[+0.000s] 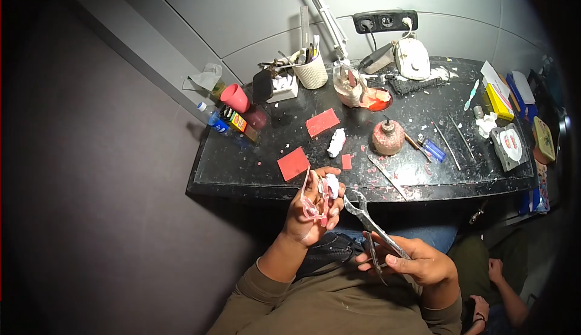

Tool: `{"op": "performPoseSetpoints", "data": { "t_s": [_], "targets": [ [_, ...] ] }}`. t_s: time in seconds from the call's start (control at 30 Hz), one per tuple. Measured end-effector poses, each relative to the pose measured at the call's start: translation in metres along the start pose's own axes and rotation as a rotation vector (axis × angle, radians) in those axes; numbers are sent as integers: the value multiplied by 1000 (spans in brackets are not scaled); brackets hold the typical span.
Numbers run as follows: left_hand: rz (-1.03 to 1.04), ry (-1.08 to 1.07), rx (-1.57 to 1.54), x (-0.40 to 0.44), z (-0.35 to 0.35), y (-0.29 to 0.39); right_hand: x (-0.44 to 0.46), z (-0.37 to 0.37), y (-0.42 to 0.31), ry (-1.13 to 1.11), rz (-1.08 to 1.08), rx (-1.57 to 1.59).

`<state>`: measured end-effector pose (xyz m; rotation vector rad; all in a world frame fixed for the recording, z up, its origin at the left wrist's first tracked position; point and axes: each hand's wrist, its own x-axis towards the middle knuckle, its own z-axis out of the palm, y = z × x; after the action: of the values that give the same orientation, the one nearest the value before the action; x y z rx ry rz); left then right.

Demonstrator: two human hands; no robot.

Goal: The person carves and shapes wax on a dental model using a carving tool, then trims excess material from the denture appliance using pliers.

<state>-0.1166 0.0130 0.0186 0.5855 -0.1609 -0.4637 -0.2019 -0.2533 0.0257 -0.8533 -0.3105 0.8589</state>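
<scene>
My left hand (308, 217) is closed around a white plaster dental cast (331, 186) with pink material on it. A thin, translucent pink piece (310, 209) lies against the palm of that hand. In my right hand (417, 261) are large metal plaster nippers (365, 215). Their handles are spread apart, and the jaws point up toward the cast without visibly touching it. Just beyond my left hand, a red wax sheet (293, 164) rests on the black bench, with a second wax sheet (322, 123) and a white plaster piece (336, 143) farther back.
A crusted spirit burner (387, 138) stands mid-bench (242, 165), near a knife (387, 176) and a blue lighter (433, 150). Behind are a tool cup (311, 72) and a white device (413, 58). An articulator-like block (510, 146) sits right. Another person's hands (480, 308) show at lower right.
</scene>
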Motion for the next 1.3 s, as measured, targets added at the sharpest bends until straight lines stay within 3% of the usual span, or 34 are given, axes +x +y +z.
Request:
{"op": "performPoseSetpoints", "data": {
  "t_s": [0.07,0.23,0.47,0.53,0.73,0.8,1.0,1.3],
  "targets": [
    [51,120,209,-1,4,-1,0,-2,1,1,39,25],
    [107,186,410,-1,9,1,2,-1,0,3,77,143],
    [110,161,421,5,11,2,2,-2,2,6,103,179],
    [22,51,57,5,9,5,3,-2,3,24,101,181],
    [30,-175,-6,4,4,1,8,-1,3,8,155,245],
    [73,-73,315,0,8,1,8,0,0,-9,152,243],
    [24,-59,289,1,10,2,5,-1,-4,-12,122,160],
    [184,-266,477,0,-6,5,4,-6,10,-43,127,270]
  ]
}}
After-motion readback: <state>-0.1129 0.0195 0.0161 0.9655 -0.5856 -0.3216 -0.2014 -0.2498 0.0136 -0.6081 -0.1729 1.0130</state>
